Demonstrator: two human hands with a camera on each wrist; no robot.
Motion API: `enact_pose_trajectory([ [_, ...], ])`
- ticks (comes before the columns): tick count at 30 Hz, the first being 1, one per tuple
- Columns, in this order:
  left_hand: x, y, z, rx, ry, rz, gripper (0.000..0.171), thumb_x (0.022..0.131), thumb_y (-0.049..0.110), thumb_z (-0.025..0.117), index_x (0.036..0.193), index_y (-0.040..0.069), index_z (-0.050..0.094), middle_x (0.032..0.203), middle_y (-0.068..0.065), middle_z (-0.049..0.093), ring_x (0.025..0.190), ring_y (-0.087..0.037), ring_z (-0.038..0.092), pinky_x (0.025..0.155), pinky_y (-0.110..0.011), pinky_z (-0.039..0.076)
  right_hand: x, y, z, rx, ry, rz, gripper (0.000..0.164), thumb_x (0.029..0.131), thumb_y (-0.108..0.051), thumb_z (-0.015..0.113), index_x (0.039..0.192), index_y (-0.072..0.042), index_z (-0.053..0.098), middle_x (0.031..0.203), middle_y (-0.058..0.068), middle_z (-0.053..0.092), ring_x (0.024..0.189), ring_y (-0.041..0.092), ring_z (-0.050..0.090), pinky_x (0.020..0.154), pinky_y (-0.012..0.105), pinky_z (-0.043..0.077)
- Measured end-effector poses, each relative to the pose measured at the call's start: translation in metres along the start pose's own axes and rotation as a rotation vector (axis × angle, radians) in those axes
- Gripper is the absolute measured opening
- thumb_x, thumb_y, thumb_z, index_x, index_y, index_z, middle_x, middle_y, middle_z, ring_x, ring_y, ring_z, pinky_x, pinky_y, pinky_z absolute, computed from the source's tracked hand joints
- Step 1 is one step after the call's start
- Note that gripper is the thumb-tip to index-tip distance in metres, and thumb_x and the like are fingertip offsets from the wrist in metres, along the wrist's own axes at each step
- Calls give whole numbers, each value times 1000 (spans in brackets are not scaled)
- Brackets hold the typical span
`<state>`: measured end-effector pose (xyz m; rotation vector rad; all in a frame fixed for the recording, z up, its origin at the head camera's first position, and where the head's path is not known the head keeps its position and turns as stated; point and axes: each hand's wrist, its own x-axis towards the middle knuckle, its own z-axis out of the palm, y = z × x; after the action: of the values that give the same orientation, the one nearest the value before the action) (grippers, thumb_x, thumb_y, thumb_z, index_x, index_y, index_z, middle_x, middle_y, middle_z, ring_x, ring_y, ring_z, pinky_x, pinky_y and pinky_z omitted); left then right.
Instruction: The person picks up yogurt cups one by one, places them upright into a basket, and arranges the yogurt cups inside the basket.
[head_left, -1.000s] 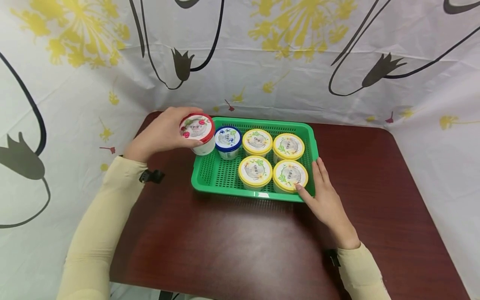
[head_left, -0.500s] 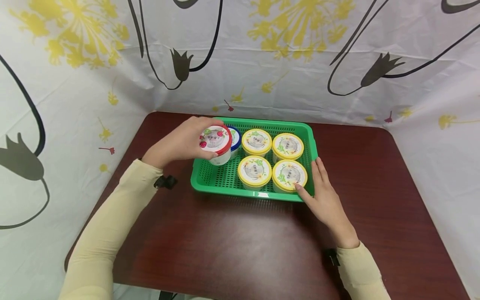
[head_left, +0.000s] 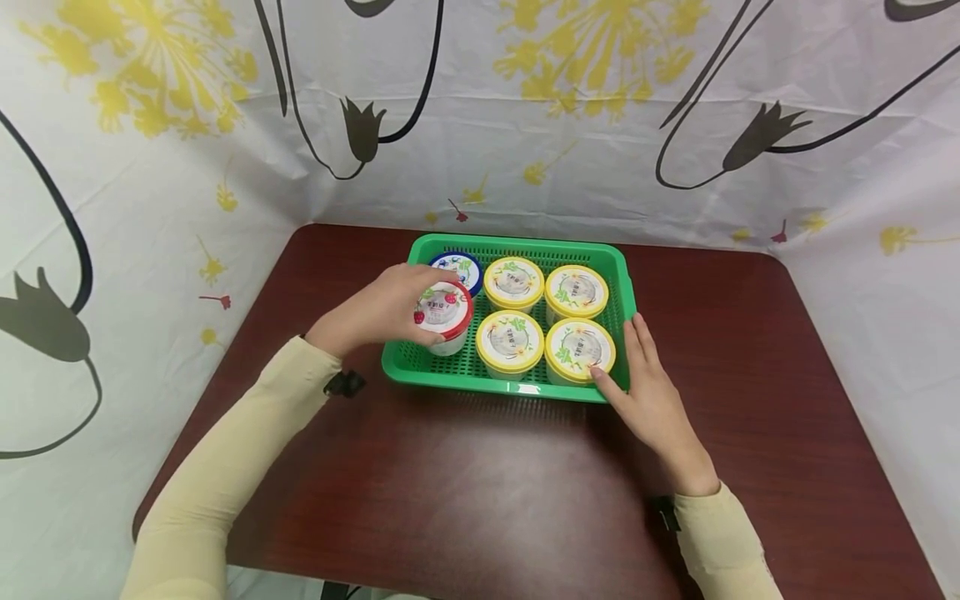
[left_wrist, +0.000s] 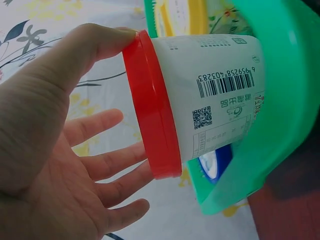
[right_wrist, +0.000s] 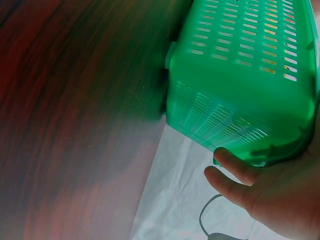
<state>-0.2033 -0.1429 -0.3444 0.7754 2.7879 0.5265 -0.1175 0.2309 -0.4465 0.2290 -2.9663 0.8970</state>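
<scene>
My left hand (head_left: pixel 378 312) holds a small white tub with a red lid and strawberry print (head_left: pixel 442 310), thumb and fingers across the lid. The tub is low in the front left part of the green plastic basket (head_left: pixel 435 379). The left wrist view shows its barcode side (left_wrist: pixel 210 95), with the thumb on the lid's edge. Behind it stands a blue-lidded tub (head_left: pixel 463 268), partly covered. Several yellow-lidded tubs (head_left: pixel 513 282) fill the right part. My right hand (head_left: pixel 652 404) rests along the basket's right end, fingers outstretched, thumb beside the front right yellow-lidded tub (head_left: pixel 580 350).
The basket stands on a dark red-brown wooden table (head_left: pixel 480 483), near its back edge. White cloth with yellow and grey flower print (head_left: pixel 465 100) hangs behind the table and at both sides.
My left hand has carried the red-lidded tub from the basket's back left corner rightward, toward the front and down, uncovering part of the blue-lidded tub again. My right hand has stayed put.
</scene>
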Motion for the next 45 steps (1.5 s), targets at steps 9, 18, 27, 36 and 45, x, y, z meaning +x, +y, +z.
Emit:
enact_pose_trajectory([
  [9, 1, -2, 17, 5, -40, 12, 87, 72, 40, 86, 147, 19, 46, 143, -6, 54, 129, -25, 46, 99, -47, 54, 1, 0, 0, 1, 0, 4, 89, 99, -53, 50, 160, -9, 4, 170, 6, -4, 140, 47, 39, 96, 67, 44],
  [18, -1, -3, 28, 2, -61, -33, 92, 72, 39, 86, 150, 21, 41, 146, -9, 49, 133, -28, 43, 95, -48, 55, 1, 1, 0, -2, 4, 2, 89, 99, -54, 50, 160, -10, 3, 170, 6, -4, 141, 47, 38, 96, 68, 44],
  [27, -3, -4, 36, 21, -62, -36, 91, 74, 43, 84, 150, 21, 40, 146, -10, 50, 133, -29, 43, 98, -50, 53, 1, 1, 0, 1, 5, 3, 89, 99, -53, 51, 160, -9, 3, 169, 7, -3, 140, 48, 38, 97, 68, 43],
  [36, -3, -6, 43, 3, -53, -49, 88, 73, 44, 85, 148, 24, 43, 146, -10, 49, 134, -30, 42, 101, -51, 52, 1, 1, 1, 3, 6, 5, 89, 99, -54, 50, 160, -10, 3, 170, 5, -5, 140, 48, 38, 96, 68, 43],
  [45, -3, -5, 43, -5, -50, -59, 86, 73, 46, 85, 146, 25, 44, 146, -8, 49, 135, -29, 42, 103, -51, 50, 0, 0, 1, 9, 6, 5, 89, 99, -53, 51, 160, -9, 4, 170, 5, -5, 140, 48, 39, 96, 67, 44],
])
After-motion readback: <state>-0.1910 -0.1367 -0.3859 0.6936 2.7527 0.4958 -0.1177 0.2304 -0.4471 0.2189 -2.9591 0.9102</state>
